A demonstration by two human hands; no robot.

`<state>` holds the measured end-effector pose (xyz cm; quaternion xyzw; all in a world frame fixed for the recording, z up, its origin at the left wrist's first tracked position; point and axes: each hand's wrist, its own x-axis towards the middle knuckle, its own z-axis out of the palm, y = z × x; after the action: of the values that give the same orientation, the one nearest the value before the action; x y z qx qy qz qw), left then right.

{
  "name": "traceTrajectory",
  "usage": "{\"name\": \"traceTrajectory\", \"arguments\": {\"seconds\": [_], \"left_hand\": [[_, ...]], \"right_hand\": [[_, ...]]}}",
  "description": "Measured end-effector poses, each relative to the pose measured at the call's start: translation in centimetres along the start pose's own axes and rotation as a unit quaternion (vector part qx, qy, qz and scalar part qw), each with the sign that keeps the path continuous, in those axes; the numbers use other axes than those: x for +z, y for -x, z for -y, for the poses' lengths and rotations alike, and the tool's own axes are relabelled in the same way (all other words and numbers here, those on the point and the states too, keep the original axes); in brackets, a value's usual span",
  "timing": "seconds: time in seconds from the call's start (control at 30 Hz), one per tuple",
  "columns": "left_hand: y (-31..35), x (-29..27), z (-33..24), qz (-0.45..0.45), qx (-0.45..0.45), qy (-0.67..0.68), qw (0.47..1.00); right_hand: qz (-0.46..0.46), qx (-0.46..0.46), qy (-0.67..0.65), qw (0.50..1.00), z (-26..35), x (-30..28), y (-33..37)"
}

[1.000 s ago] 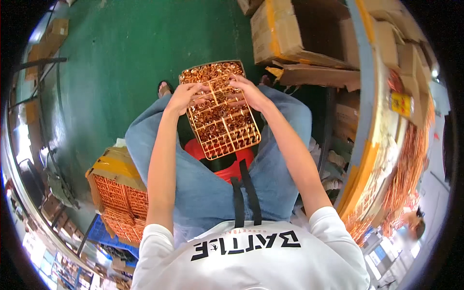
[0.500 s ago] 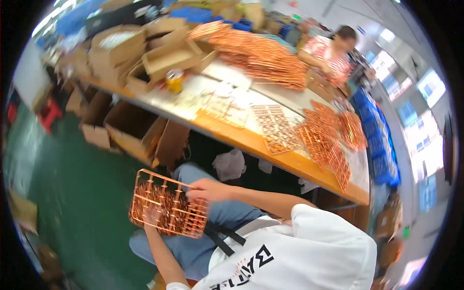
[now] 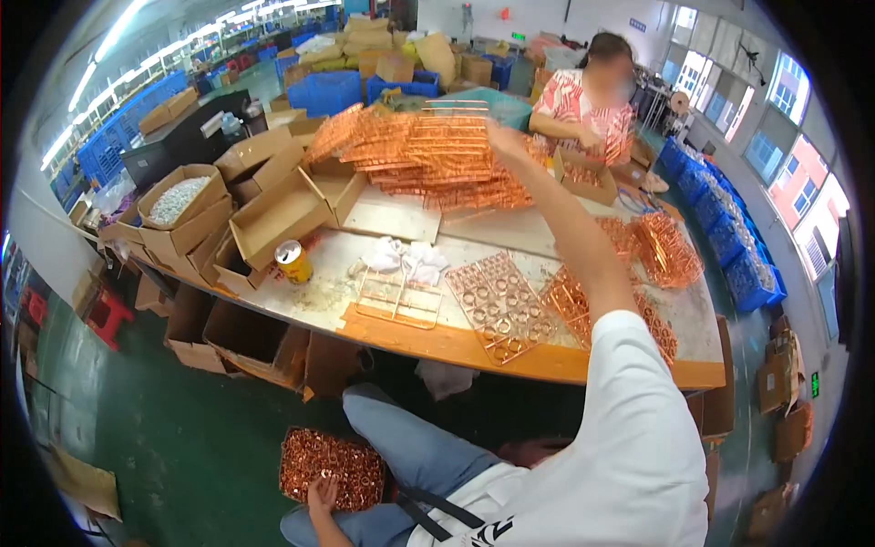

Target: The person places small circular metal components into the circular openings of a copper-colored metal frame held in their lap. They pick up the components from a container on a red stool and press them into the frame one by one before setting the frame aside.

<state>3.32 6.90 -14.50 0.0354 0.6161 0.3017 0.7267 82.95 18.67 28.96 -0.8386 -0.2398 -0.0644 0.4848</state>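
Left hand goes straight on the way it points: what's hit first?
Likely the copper-coloured rings heaped just ahead of the left hand. Depth is unclear from this one view; it may already be touching them.

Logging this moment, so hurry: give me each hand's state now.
Left hand: over the copper-coloured rings; grip cannot be told.
Right hand: at the copper-coloured frames, blurred; open or closed cannot be told.

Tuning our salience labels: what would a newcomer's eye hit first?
The big stack of copper-coloured frames across the table, the person's right hand blurred at its right end. Next, the heap of small copper-coloured pieces low, left of centre, left hand at its near edge.
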Motion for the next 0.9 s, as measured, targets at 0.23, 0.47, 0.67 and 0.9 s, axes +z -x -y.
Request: {"name": "traceTrajectory", "arguments": {"seconds": [0.23,0.47,0.67,0.9], "left_hand": [[3.8,-0.4,-0.1,-0.006,0.056,-0.042,0.998],[7.4,5.7,-1.3,0.017,0.124,-0.173,0.977],[13.0,13.0,-1.9,0.079,0.266,-0.202,0.939],[21.5,25.1,2.0,0.244,0.331,-0.219,0.885]], "right_hand": [[0.169,-0.262,0.346,0.885,-1.1,-8.5,16.4],[0.281,-0.219,0.376,0.855,-12.0,-9.6,24.5],[0.352,-0.094,0.347,0.864,-11.5,-8.9,22.8],[0.382,0.082,-0.094,0.916,-8.2,-11.8,20.6]]}}
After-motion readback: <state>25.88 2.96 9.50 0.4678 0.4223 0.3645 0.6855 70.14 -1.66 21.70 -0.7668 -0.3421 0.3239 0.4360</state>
